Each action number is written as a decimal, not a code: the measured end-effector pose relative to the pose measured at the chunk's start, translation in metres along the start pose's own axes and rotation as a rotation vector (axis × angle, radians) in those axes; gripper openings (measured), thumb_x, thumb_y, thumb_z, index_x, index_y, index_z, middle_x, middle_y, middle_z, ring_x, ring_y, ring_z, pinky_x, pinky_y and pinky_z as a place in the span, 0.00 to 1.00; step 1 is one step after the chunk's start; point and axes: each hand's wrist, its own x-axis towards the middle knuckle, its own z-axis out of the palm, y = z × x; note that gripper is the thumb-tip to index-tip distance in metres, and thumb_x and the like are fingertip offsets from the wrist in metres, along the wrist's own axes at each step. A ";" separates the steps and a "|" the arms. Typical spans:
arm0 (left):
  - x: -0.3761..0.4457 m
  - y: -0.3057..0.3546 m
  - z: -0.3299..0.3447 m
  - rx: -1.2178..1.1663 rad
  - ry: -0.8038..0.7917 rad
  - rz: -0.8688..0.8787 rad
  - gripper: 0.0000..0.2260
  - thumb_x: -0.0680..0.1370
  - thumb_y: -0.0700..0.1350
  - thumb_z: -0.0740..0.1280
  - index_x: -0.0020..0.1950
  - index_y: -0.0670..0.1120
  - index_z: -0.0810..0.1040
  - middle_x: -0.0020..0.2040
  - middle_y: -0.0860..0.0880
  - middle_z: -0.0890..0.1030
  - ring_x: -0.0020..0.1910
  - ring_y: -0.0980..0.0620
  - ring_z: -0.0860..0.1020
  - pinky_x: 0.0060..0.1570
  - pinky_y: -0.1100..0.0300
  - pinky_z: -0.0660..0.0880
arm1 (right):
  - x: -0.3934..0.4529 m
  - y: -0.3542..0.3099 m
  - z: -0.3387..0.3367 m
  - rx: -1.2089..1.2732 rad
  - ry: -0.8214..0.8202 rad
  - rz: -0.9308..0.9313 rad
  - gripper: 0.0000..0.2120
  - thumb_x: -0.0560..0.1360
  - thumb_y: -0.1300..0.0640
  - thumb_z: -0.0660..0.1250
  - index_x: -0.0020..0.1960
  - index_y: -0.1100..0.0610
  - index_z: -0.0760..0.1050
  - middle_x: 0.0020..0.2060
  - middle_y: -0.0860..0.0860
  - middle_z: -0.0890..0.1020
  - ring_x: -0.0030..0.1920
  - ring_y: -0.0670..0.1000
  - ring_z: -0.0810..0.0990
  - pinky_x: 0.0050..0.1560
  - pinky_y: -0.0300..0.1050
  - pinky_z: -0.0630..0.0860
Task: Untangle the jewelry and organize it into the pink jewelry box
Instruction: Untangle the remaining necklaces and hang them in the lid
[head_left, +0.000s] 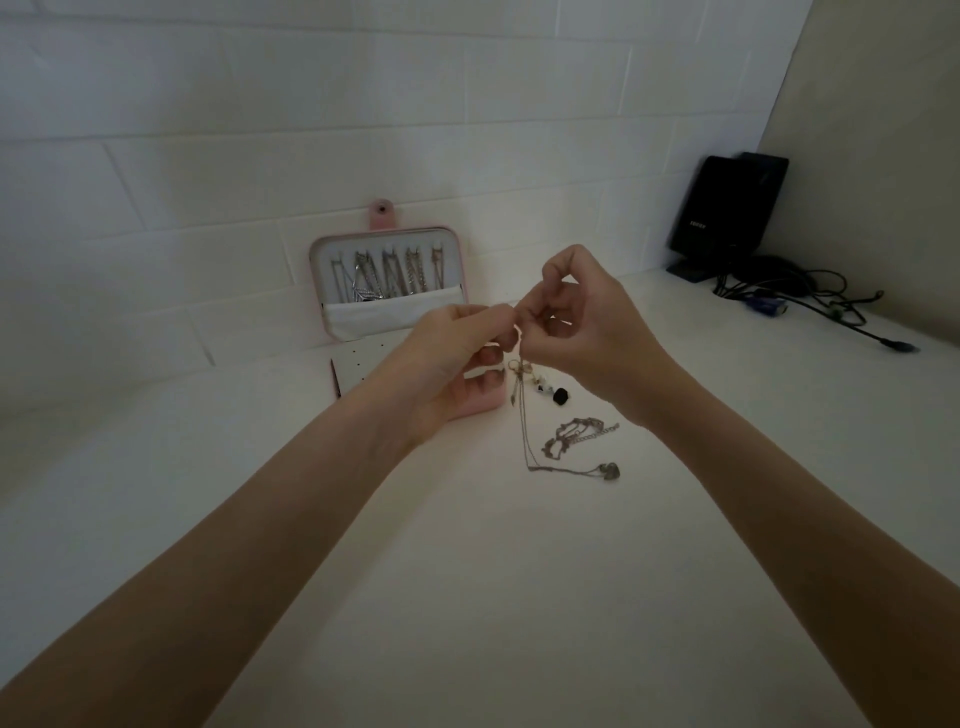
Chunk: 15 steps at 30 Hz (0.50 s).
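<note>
The pink jewelry box (480, 405) stands open against the wall, its lid (387, 236) upright with several chains hung inside. My left hand (457, 358) and my right hand (582, 327) meet above the box's right edge, both pinching a thin necklace chain (522, 415). The chain hangs down from my fingers to the table and ends in a heart pendant (612, 471). A small charm cluster (519, 370) dangles just below my fingers. A tangled silver bracelet (576, 435) lies on the table beside the chain.
A small black bead piece (561, 397) and pale beads (543, 387) lie near the box. A black device (724, 208) with tangled cables (810, 301) stands at the back right corner. The white table (493, 597) meets a white tiled wall behind.
</note>
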 end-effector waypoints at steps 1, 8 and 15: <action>0.001 0.000 -0.002 0.018 0.022 0.016 0.05 0.73 0.36 0.65 0.45 0.44 0.72 0.36 0.50 0.76 0.34 0.56 0.69 0.28 0.66 0.69 | 0.000 0.001 -0.001 0.034 0.025 0.022 0.17 0.71 0.73 0.64 0.42 0.54 0.61 0.34 0.52 0.77 0.34 0.50 0.73 0.37 0.43 0.72; 0.004 0.000 -0.008 0.166 0.057 -0.008 0.19 0.70 0.38 0.71 0.59 0.44 0.72 0.41 0.48 0.76 0.38 0.55 0.73 0.31 0.62 0.71 | -0.002 0.006 0.002 -0.025 0.031 0.044 0.18 0.70 0.73 0.65 0.42 0.53 0.61 0.34 0.51 0.76 0.37 0.55 0.74 0.41 0.51 0.73; 0.005 0.000 -0.010 0.046 -0.101 -0.105 0.06 0.73 0.34 0.66 0.41 0.44 0.73 0.30 0.50 0.71 0.25 0.59 0.69 0.24 0.68 0.67 | 0.000 0.003 -0.001 -0.091 -0.035 0.015 0.19 0.69 0.73 0.65 0.41 0.54 0.60 0.33 0.51 0.76 0.35 0.53 0.72 0.40 0.48 0.72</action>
